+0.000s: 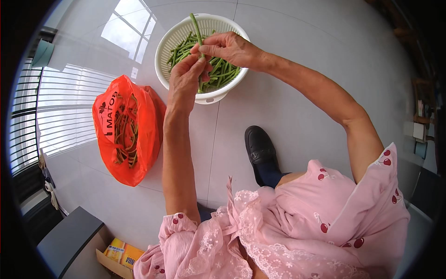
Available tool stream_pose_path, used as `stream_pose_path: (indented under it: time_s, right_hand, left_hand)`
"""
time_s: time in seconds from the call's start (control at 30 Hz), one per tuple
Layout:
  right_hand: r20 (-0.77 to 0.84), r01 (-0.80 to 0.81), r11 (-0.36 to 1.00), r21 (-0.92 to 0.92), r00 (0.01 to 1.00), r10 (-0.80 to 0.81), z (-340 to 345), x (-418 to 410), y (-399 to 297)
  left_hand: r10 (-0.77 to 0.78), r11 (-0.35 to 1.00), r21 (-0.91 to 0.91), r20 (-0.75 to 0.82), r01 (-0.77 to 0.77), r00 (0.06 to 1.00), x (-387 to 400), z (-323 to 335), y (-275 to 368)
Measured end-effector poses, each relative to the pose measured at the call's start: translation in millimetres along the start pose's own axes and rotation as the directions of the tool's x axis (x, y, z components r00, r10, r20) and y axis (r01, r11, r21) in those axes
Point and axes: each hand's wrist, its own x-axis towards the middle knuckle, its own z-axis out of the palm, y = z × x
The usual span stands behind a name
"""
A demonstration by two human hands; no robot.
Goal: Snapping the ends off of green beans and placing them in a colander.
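Observation:
Over a white plastic colander [162, 64] my two hands meet on one green bean pod [195, 26]. My left hand [188, 75] pinches its lower part between thumb and fingers. Just above, my right hand [231, 48] grips the same pod, whose far end sticks up past the fingers. Cut or snapped lengths of green beans [221, 75] fill the bottom of the colander, partly hidden by my hands. Left of my left forearm stands an open red plastic bag [148, 153] with long, thin brownish-green pods [127, 136] inside.
Grey floor tiles [306, 104] lie under everything. My black shoe [259, 143] rests between the colander and my lap. At the lower left are a grey-topped cabinet [75, 233] and a cardboard box [109, 261] holding yellow packs. A barred window or door [26, 115] is at the far left.

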Motion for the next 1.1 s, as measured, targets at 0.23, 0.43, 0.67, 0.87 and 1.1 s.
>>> stream_pose_path:
  time_s: [0.23, 0.43, 0.67, 0.87, 1.1]
  right_hand:
    - [-0.233, 0.243, 0.957, -0.155, 0.933, -0.275, 6.8, -5.2, 1.3]
    - [-0.281, 0.116, 0.925, -0.361, 0.933, -0.227, -30.7, 11.3, -10.0]
    - [-0.169, -0.253, 0.809, -0.531, 0.967, 0.192, -42.4, 8.1, 6.5]
    - [-0.094, -0.186, 0.819, -0.542, 0.982, 0.161, -44.9, -8.9, 4.9]
    - [-0.003, -0.106, 0.874, -0.474, 0.993, 0.119, -11.9, 2.6, 1.8]
  left_hand:
    - [-0.210, 0.879, -0.460, -0.130, 0.129, 0.969, 13.3, -19.1, -36.2]
    - [-0.010, 0.903, -0.427, -0.131, -0.047, 0.991, 22.5, -26.0, -6.9]
    - [0.050, 0.999, 0.039, -0.483, -0.036, 0.874, -10.8, -83.4, 23.2]
    - [0.189, 0.974, 0.228, -0.820, 0.005, 0.540, -71.6, -193.6, 3.1]
    - [0.340, 0.739, 0.526, -0.830, 0.420, 0.442, -116.8, -275.7, -74.3]
